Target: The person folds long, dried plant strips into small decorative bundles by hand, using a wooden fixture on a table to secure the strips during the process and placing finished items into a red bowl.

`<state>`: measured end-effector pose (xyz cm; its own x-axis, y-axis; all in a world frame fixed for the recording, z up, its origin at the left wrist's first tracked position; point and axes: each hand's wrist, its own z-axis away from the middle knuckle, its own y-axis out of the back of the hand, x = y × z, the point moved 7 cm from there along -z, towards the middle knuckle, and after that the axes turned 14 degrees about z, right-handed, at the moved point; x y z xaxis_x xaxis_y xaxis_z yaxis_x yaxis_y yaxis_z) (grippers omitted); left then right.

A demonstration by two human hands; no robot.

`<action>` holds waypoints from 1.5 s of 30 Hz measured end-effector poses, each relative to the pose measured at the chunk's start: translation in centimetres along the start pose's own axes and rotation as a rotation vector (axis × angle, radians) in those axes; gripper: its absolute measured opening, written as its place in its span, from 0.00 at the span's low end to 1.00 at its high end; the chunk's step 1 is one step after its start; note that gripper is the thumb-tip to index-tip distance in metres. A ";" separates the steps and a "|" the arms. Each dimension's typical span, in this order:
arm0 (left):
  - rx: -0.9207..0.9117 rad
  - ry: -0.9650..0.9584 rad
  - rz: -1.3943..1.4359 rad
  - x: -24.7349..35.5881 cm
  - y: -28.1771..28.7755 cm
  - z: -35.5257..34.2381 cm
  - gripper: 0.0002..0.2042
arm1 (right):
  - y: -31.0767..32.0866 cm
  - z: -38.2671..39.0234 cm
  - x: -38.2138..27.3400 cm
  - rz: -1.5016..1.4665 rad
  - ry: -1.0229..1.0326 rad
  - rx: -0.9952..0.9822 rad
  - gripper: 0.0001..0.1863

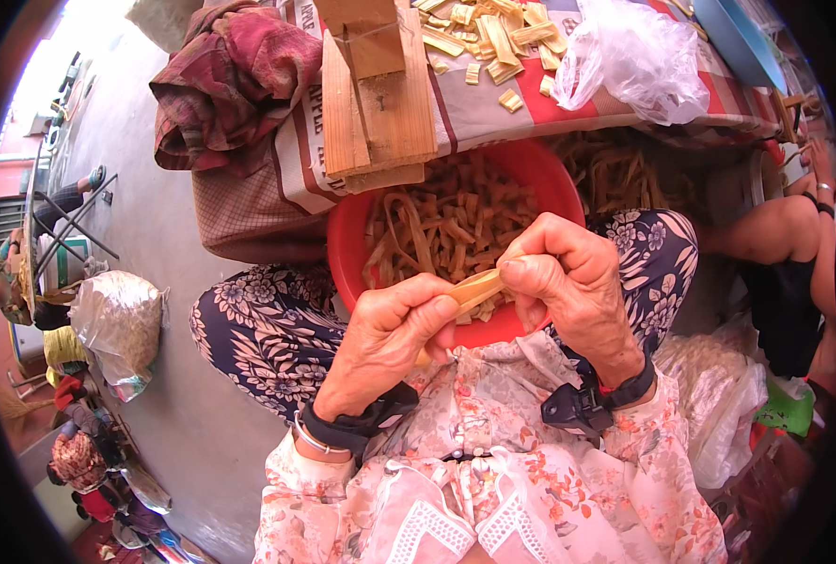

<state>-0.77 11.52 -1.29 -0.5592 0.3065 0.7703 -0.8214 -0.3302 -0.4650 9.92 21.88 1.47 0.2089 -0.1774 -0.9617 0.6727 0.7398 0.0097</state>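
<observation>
From afar, I see an informal workshop: smooth grey floor (pixel 202 451), bulging clear plastic sack (pixel 119 324), round red plastic basin (pixel 346 244) of yellowish strips (pixel 456 214).

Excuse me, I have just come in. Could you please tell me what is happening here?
The person's left hand and right hand pinch one yellowish strip between them, above a red basin holding many similar pieces. Beyond it, short cut pieces lie on a patterned cloth, near a wooden block and a clear plastic bag.
</observation>
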 end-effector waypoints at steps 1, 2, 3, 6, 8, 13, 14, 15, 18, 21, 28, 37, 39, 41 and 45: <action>0.037 0.032 -0.044 -0.1 0.4 0.4 0.07 | 0.3 0.1 0.1 -0.031 -0.024 0.016 0.06; 0.064 0.055 -0.058 0.1 0.9 0.7 0.07 | 0.5 0.2 0.3 -0.062 -0.049 0.031 0.06; 0.050 -0.014 -0.148 0.7 1.1 0.9 0.05 | 0.5 0.3 0.4 -0.045 -0.008 0.013 0.06; -0.047 -0.299 -0.466 3.5 0.3 1.3 0.03 | 0.4 0.8 0.9 -0.215 0.006 -0.092 0.09; -0.127 -0.468 -0.635 5.1 -0.7 1.7 0.04 | 0.2 0.6 2.6 -0.597 0.003 -0.157 0.22; -0.239 -0.548 -0.980 5.6 -3.0 1.0 0.07 | -3.8 2.8 5.1 -0.589 -0.425 -0.588 0.23; -0.252 -0.534 -1.058 5.2 -3.2 0.7 0.06 | -4.4 3.3 5.1 -0.564 -0.475 -0.606 0.19; -0.236 -0.551 -1.014 4.4 -2.6 0.4 0.06 | -4.6 3.3 5.0 -0.616 -0.469 -0.577 0.13; -0.162 -0.517 -0.615 2.4 -0.7 -0.7 0.04 | -3.9 3.3 5.9 -0.708 -0.560 -0.447 0.10; -0.023 -0.188 -0.253 0.2 1.5 -0.2 0.05 | -2.0 2.6 4.3 -0.989 -0.411 -0.327 0.10; 0.188 0.067 0.603 -3.4 1.6 0.5 0.09 | -0.8 -0.1 4.6 -1.121 -0.230 -0.134 0.13; 0.226 0.028 0.261 -3.8 0.8 -1.1 0.08 | -5.0 0.0 6.6 -0.122 -0.130 -0.162 0.19; 0.161 0.130 0.476 -4.6 1.0 -0.7 0.09 | -4.6 0.0 6.7 0.104 -0.060 -0.177 0.20; 0.170 0.137 0.353 -4.3 0.8 -0.9 0.11 | -4.4 -0.4 6.5 0.257 0.097 -0.140 0.20; 0.189 0.104 0.166 -3.9 1.0 -1.6 0.13 | -4.9 -0.4 5.4 0.402 0.045 -0.246 0.20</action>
<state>0.41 11.36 -5.50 -0.7009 0.3211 0.6369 -0.6877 -0.5410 -0.4841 7.45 17.54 -3.88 0.3834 0.1789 -0.9061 0.3559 0.8767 0.3237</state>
